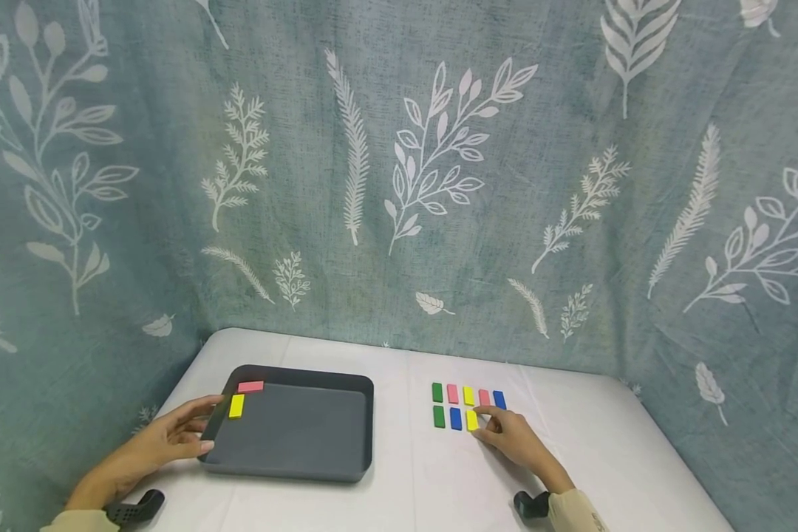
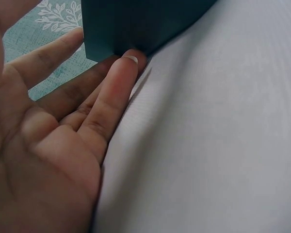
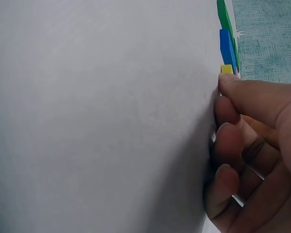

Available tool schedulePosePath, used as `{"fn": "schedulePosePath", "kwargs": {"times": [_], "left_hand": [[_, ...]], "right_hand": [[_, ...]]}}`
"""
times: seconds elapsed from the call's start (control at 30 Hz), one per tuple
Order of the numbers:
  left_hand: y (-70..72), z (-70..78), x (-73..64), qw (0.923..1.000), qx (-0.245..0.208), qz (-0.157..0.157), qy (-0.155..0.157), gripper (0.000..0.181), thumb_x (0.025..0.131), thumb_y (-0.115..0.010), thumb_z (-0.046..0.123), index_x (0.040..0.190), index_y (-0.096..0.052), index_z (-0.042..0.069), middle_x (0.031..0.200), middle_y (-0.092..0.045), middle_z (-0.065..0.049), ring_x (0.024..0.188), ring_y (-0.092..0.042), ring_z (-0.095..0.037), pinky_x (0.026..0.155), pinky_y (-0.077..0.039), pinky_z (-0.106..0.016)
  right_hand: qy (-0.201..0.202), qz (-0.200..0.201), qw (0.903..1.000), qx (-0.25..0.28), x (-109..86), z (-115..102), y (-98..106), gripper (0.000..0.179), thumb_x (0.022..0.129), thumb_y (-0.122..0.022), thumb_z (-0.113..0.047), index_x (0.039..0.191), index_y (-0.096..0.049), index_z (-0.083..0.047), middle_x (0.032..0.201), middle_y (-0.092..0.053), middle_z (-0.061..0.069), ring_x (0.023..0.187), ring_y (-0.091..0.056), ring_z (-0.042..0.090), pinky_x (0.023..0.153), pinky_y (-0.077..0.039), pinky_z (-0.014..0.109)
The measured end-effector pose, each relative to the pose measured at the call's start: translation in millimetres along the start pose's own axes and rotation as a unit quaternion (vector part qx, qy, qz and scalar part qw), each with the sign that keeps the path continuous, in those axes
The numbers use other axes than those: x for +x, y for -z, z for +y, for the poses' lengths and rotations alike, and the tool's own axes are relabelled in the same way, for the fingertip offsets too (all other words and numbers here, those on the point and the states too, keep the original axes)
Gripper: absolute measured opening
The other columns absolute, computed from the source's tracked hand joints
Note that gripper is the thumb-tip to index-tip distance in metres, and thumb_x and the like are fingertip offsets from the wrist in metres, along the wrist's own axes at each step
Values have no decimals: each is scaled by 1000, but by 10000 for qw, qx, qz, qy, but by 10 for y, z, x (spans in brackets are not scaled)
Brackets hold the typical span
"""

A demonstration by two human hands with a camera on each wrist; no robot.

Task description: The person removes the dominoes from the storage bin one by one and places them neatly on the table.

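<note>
A dark grey tray (image 1: 292,470) lies on the left of the table, with a pink block (image 1: 250,386) and a yellow block (image 1: 236,406) in its far left corner. My left hand (image 1: 173,436) rests against the tray's left side, fingers loosely extended; the left wrist view shows fingertips by the tray wall (image 2: 116,29). On the right, my right hand (image 1: 510,437) pinches another yellow block (image 1: 472,420) at the end of the front row, between thumb and index finger. In the right wrist view the thumb partly covers that block (image 3: 226,69).
Beside the pinched block lie a blue block (image 1: 455,418) and a green block (image 1: 439,417). Behind them runs a row of green (image 1: 437,392), pink (image 1: 452,394), yellow (image 1: 468,396), pink and blue blocks (image 1: 499,400). A leaf-patterned curtain (image 1: 386,185) hangs around the white table (image 1: 399,510).
</note>
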State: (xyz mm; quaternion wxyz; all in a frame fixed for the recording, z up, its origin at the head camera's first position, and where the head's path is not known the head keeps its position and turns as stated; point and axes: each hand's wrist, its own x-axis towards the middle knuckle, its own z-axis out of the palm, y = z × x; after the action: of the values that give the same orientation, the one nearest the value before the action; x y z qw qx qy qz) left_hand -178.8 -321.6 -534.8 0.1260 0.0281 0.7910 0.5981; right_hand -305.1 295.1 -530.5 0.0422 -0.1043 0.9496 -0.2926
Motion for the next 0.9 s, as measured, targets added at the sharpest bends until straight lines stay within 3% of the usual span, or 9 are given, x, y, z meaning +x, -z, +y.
{"fn": "schedulePosePath", "kwargs": {"times": [0.3,0.57,0.73,0.9], "left_hand": [[31,-15,-8,9999,102,-24,-74,78,99,-70,26,163,-27,15,160,-32,-19,136,-36,-39,98,-44,-48],[29,-52,-24,9999,132,1,-78,78,99,-71,25,163,-28,15,159,-33,-19,136,-37,-39,98,-45,-49],[26,-42,-13,9998,173,107,22,80,97,-73,28,162,-29,16,159,-34,-19,135,-39,-38,97,-46,-48],[23,-40,14,9998,162,67,-93,79,97,-74,27,162,-30,15,156,-38,-20,132,-43,-36,96,-47,-46]], "right_hand": [[27,-38,9999,113,-7,-30,26,47,92,-79,-18,136,-66,-10,75,-58,-1,67,-51,15,59,-41,29],[43,-138,9942,1070,-3,-153,157,49,97,-74,-26,141,-60,-8,80,-64,6,60,-50,17,53,-42,28],[276,-185,9882,1492,43,-275,208,48,98,-73,-27,141,-60,-9,84,-65,11,58,-49,17,52,-42,28],[692,-221,9858,1517,98,-399,190,43,100,-71,-26,139,-61,-11,86,-66,16,57,-50,18,51,-44,28]]}}
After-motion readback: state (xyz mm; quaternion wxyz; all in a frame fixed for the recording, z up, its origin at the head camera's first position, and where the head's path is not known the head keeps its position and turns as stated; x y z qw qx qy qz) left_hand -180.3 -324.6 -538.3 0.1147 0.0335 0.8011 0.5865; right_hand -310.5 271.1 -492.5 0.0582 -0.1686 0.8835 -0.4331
